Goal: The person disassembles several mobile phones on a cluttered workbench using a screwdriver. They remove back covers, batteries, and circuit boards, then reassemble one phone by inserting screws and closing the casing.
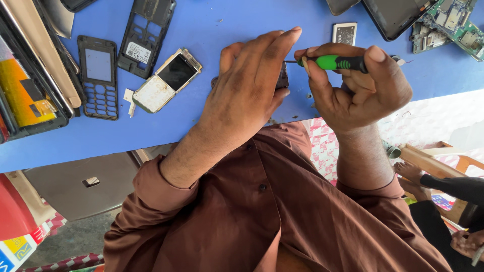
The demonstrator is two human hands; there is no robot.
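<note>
On the blue surface (212, 20): 1 black keypad frame (98, 76), 1 black back frame (146, 35), 1 silver phone body w/ screen (168, 79), 1 small battery (345, 33), 2 green circuit boards (448, 22) far right. Left hand (247, 88) curled over a small dark phone part (283, 78), fingers closed on it, mid-surface. Right hand (360, 83) clenched round 1 green-handled screwdriver (333, 63), tip pointing left into the part
</note>
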